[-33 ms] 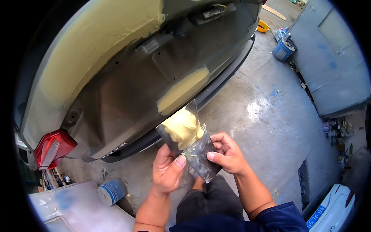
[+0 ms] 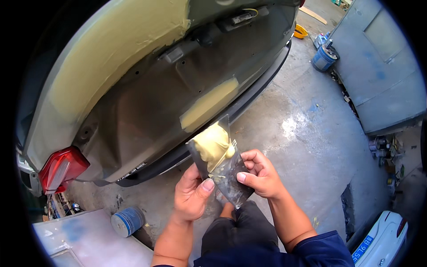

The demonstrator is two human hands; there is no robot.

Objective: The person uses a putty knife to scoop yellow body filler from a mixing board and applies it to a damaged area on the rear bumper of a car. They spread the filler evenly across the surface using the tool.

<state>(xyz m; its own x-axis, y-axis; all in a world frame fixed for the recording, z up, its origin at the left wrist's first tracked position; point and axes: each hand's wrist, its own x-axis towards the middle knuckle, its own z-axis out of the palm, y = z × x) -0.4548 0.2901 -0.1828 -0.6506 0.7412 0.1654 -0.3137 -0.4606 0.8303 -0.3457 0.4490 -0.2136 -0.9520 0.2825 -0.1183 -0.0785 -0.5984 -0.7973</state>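
Note:
My left hand (image 2: 191, 195) grips a dark, flat putty board (image 2: 199, 161) by its lower edge, thumb on top. A thick lump of pale yellow putty (image 2: 212, 140) lies on its upper part. My right hand (image 2: 263, 178) pinches a dark grey flat spreader (image 2: 233, 184) between thumb and fingers. The spreader's upper edge overlaps the board beside the lump, and yellow smears mark its face. Both tools are in front of a grey car body panel (image 2: 147, 98). That panel carries a small yellow putty patch (image 2: 210, 104) and a large yellow coated area (image 2: 98, 58).
A red tail light (image 2: 64, 169) juts out at the left. Blue buckets stand at lower left (image 2: 127, 221) and upper right (image 2: 324, 58). A yellow basin (image 2: 300, 31) lies on the concrete floor (image 2: 293, 129). Grey metal panels (image 2: 382, 66) and a white car (image 2: 382, 238) are on the right.
The scene has shifted very slightly in view. The board is tilted a little differently, with its putty lump looking narrower. Both hands keep their hold.

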